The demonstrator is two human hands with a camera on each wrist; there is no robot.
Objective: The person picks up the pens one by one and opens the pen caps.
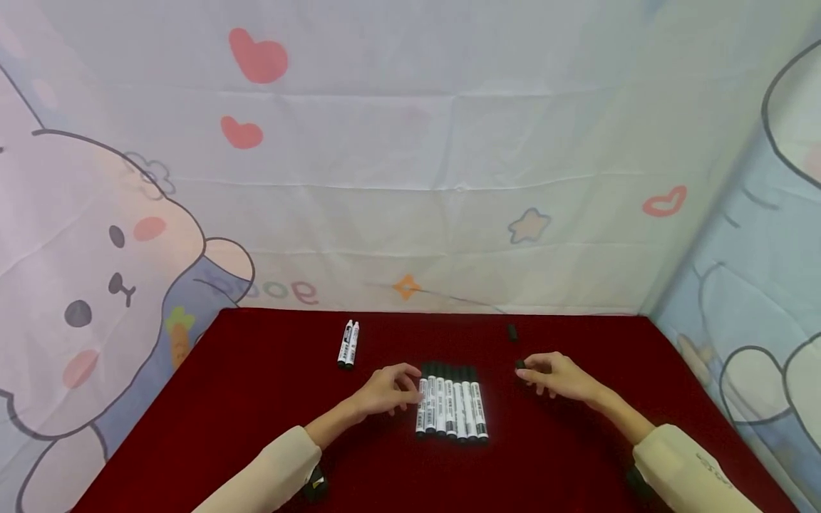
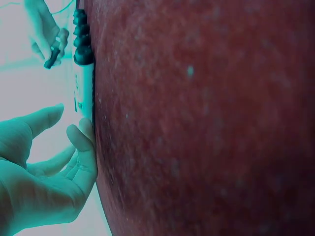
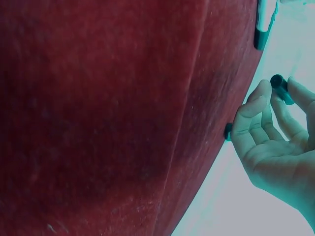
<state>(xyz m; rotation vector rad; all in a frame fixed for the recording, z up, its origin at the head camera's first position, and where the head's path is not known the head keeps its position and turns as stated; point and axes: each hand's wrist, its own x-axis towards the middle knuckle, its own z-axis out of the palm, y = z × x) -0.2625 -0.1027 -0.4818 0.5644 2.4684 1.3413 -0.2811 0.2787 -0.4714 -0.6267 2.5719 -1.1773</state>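
Several white markers (image 1: 449, 406) with black caps lie side by side in a row on the red cloth. My left hand (image 1: 388, 390) is at the left edge of this row, its thumb and fingers apart; in the left wrist view the fingertips meet the side of the nearest marker (image 2: 84, 88). To the right of the row, my right hand (image 1: 559, 376) pinches a small black marker cap (image 3: 280, 88) between thumb and finger, above the cloth. A second black cap (image 1: 512, 333) lies behind that hand.
Two markers without caps (image 1: 348, 345) lie together at the back left, white tips pointing away. The red cloth (image 1: 269, 399) covers the table, whose back edge meets a printed curtain (image 1: 359, 214). Another printed curtain hangs on the right.
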